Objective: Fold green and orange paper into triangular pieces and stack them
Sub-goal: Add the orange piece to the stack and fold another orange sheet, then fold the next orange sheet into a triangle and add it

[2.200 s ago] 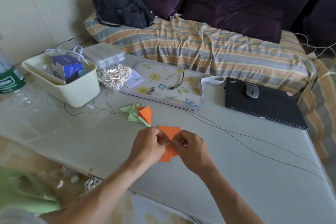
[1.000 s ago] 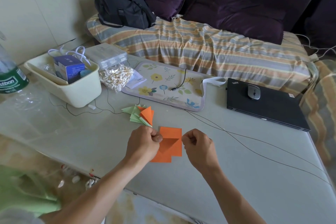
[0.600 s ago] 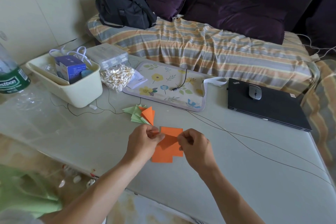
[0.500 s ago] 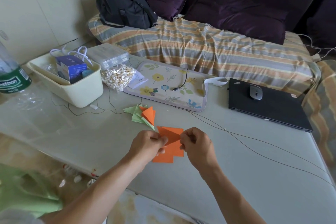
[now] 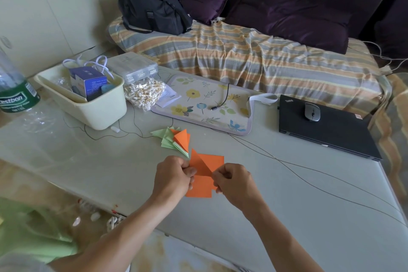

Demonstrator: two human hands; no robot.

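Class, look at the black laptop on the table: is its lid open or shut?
Shut. The laptop lies flat on the table, lid down, with a grey mouse resting on top.

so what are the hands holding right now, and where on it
Both hold one folded orange paper triangle above flat orange paper sheets: the left hand pinches its left edge, the right hand its lower right corner.

left hand (image 5: 174, 178) + right hand (image 5: 235, 181); pinching folded orange triangle (image 5: 199, 164); above orange sheets (image 5: 202, 187)
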